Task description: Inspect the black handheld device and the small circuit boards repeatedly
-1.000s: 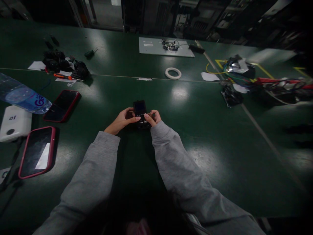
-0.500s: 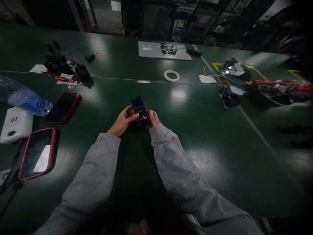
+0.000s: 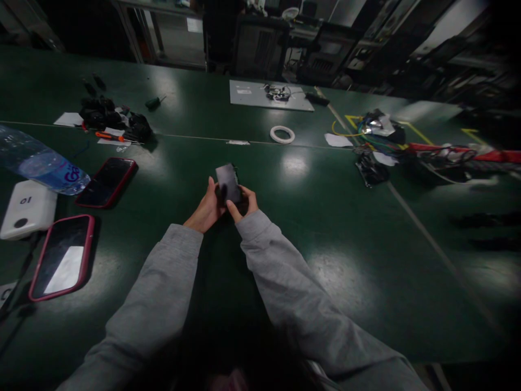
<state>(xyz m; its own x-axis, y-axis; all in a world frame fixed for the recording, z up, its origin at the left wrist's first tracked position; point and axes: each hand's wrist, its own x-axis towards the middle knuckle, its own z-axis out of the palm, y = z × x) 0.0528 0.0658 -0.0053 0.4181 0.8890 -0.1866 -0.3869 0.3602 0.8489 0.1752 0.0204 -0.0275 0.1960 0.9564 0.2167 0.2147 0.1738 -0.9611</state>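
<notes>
Both hands, left hand [image 3: 207, 209] and right hand [image 3: 242, 203], are pinching a small dark device [image 3: 228, 183] by its edges above the desk [image 3: 325, 217]; it is looking light, rigid, smooth-faced.

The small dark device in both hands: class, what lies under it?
Under the small dark device, the left hand and right hand grip its lower end; the green table directly beneath is covered.

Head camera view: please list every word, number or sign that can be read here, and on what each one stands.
"01", seen upside down: on the white box at the left edge.
Purple lettering on the water bottle label: too blurred to read.
Small label on the grey plate at the far side: too small to read.
Small dark device held by the left hand and right hand: no text visible.
</notes>
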